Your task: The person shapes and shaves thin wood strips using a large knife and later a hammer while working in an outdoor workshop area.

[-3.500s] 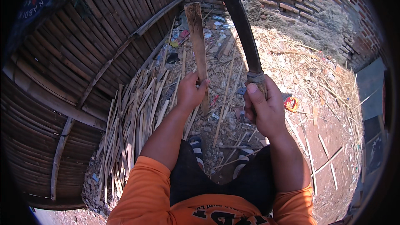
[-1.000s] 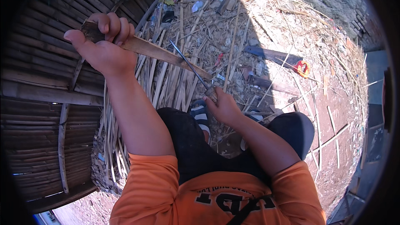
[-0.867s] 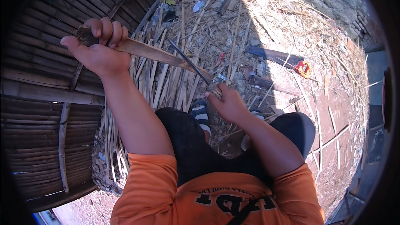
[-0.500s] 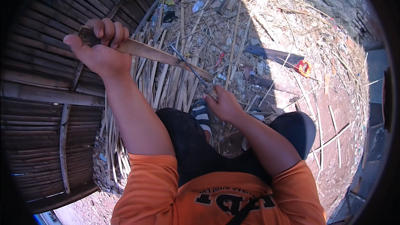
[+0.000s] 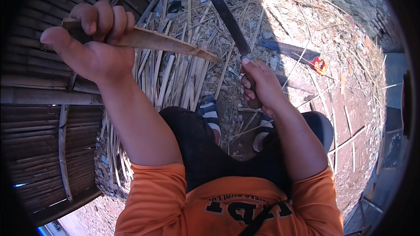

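My left hand [image 5: 103,46] is raised at the upper left, its fingers wrapped round one end of a split bamboo strip [image 5: 164,43]. The strip's narrower end points right, over the pile of slats. My right hand [image 5: 261,85] grips the brown handle of a machete [image 5: 229,19]. Its long dark blade points up and away, leaning left, apart from the bamboo. Both things are held in the air in front of my knees.
Many split bamboo slats [image 5: 175,81] lie on the ground before my left knee. A handsaw [image 5: 288,51] with an orange handle lies to the right on the litter. A bamboo wall [image 5: 35,78] stands close on my left. Scraps and shavings cover the far ground.
My right hand has moved right and turned the machete, so its blade swung away from the bamboo strip to point up. My left hand has shifted slightly left with the strip.
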`<action>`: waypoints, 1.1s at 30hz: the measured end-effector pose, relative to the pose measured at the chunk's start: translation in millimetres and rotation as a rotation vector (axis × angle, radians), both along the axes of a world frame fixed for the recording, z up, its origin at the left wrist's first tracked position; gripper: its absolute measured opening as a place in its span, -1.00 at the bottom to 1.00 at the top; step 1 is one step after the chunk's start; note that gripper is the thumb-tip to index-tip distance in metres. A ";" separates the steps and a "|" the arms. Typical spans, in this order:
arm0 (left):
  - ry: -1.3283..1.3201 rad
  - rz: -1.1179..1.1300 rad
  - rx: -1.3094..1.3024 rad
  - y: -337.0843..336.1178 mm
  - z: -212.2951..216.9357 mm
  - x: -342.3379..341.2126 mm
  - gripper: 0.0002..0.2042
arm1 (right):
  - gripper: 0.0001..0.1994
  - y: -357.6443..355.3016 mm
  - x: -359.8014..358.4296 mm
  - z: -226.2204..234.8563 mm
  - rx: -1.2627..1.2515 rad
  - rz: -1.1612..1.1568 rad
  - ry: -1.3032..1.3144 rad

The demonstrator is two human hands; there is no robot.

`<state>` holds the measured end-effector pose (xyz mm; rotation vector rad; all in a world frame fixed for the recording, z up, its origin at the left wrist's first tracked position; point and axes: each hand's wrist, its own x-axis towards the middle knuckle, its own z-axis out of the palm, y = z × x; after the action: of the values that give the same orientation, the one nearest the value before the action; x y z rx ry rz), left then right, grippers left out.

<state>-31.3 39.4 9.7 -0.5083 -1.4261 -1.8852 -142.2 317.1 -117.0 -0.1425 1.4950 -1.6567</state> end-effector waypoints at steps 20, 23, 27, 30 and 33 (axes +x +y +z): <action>-0.116 0.368 -0.036 38.4 -17.4 -36.0 -0.27 | -0.50 6.5 -3.0 -4.8 0.017 -0.136 0.694; -0.108 0.363 -0.027 37.1 -18.8 -34.8 -0.27 | -0.46 -10.8 6.2 -25.9 0.099 -0.052 0.855; -0.129 0.394 -0.034 30.2 -21.7 -35.5 -0.28 | -0.45 -29.7 8.5 -74.3 0.413 0.198 0.765; -0.110 0.395 0.002 20.0 -22.1 -28.1 -0.29 | -0.45 -32.2 8.2 -64.8 0.412 0.211 0.670; -0.067 0.307 0.038 15.3 -21.0 -24.8 -0.29 | -0.45 -29.2 11.8 -38.2 0.382 0.110 0.786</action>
<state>-56.1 54.6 -11.4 -0.1953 -1.4191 -1.6912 -130.4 288.0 -155.2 -0.7119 2.3053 -1.2393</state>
